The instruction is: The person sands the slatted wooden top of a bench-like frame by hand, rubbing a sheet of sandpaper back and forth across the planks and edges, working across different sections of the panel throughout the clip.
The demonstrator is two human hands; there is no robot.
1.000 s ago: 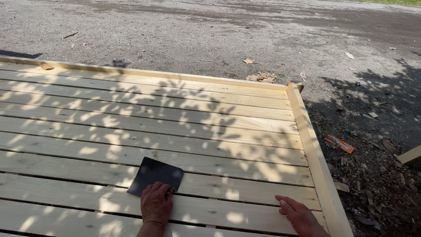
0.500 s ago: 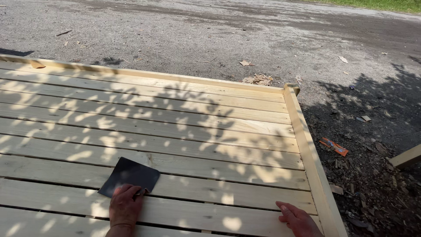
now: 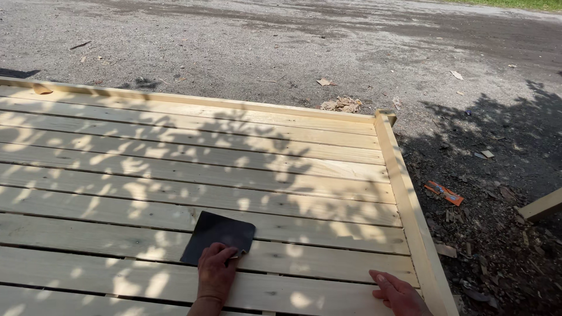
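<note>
Under your left hand (image 3: pixel 215 276) fingers, which are pressing flat, the dark sandpaper sheet (image 3: pixel 218 235) is lying on the wooden deck (image 3: pixel 175 175). Your right hand (image 3: pixel 400 292) is resting nearby, fingers together; an orange flat package (image 3: pixel 444 193) is lying well apart on the dirt.

Two bare hands show at the bottom edge: the left hand (image 3: pixel 215 275) and the right hand (image 3: pixel 398 292). One dark sheet of sandpaper (image 3: pixel 218 234) lies on one slatted wooden platform (image 3: pixel 234 175), with about nine boards in view. One orange flat object (image 3: pixel 444 193) lies on the ground, alongside one pile of wood shavings (image 3: pixel 342 105).
</note>
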